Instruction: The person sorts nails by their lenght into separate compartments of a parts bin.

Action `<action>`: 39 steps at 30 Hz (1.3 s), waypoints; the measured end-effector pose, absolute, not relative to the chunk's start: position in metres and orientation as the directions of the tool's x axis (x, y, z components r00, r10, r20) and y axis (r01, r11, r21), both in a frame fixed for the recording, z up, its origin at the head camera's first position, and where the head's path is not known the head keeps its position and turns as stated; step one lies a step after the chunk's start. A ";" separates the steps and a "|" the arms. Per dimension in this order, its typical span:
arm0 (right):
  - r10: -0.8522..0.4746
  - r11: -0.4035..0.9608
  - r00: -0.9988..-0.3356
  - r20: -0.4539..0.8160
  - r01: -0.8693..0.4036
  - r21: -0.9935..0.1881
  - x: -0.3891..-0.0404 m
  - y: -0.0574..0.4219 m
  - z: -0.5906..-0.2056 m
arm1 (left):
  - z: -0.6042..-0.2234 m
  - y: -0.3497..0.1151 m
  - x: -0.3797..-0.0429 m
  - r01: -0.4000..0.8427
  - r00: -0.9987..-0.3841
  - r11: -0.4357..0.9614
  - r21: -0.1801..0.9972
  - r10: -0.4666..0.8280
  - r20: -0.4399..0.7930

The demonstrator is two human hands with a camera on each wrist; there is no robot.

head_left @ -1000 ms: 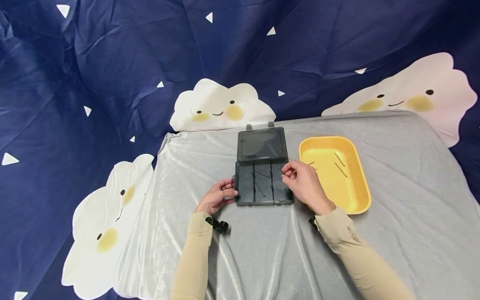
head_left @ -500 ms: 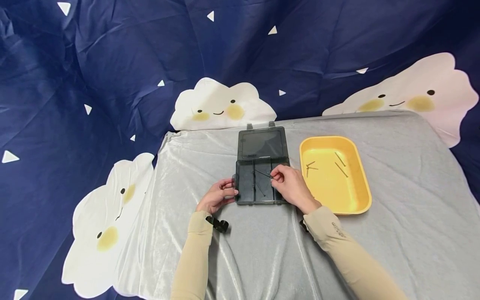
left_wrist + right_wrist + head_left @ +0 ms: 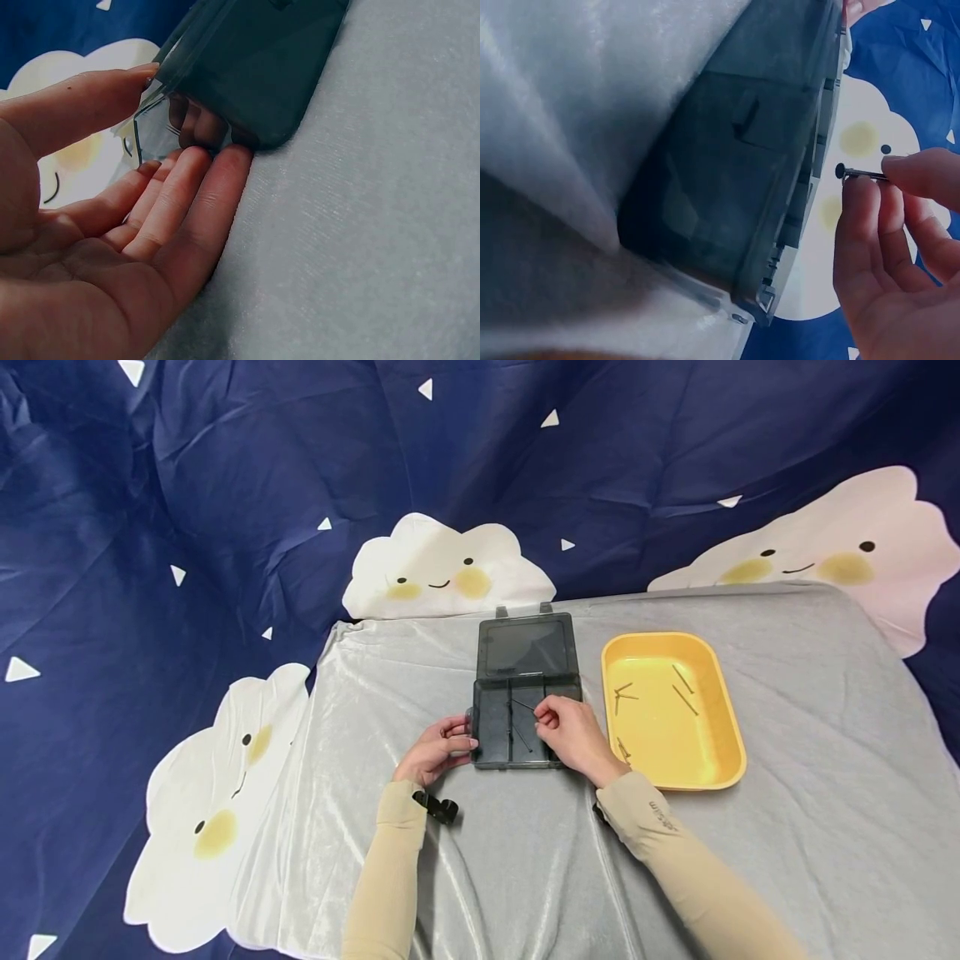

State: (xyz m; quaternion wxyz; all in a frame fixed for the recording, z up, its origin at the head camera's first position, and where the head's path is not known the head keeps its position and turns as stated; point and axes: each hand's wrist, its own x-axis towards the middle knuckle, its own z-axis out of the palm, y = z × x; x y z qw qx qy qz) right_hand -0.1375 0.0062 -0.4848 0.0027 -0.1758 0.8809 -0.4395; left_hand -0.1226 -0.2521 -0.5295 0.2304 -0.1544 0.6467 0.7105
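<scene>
Creased navy fabric backdrop (image 3: pixel 247 468) fills bkgd, sm. white triangles (image 3: pixel 21 669) scattered on it. 3 white smiley clouds printed, yellow cheeks: ctr. cloud (image 3: pixel 438 564) just past cloth's far edge, R cloud (image 3: pixel 832 531) at far R, L cloud (image 3: pixel 213 785) lower L, tilted. Lt.-grey velvet cloth (image 3: pixel 810 710) below, w/ folds nr. front, soft sheen; backdrop darker twd. upper R.

Your L forearm (image 3: pixel 381 893) & R forearm (image 3: pixel 705 877) both angle fwd + inward. L hand (image 3: pixel 435 749): thumb (image 3: pixel 79 112) spread well apart from the slightly bent fingers (image 3: pixel 202 214). R hand (image 3: pixel 573 732), a bit fwd of L: thumb + fingertips pinched, remaining fingers bent alongside.
</scene>
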 end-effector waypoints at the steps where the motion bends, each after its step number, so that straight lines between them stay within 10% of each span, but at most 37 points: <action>1: -0.312 0.551 -0.938 0.151 -0.308 -0.776 -0.138 0.006 -0.485 | -0.530 -0.252 -0.123 -0.525 -0.847 -0.056 0.849 0.130 -0.515; 39: -0.243 0.614 -0.958 0.150 -0.272 -0.741 -0.139 0.020 -0.479 | -0.530 -0.251 -0.122 -0.540 -0.840 -0.056 0.840 0.097 -0.533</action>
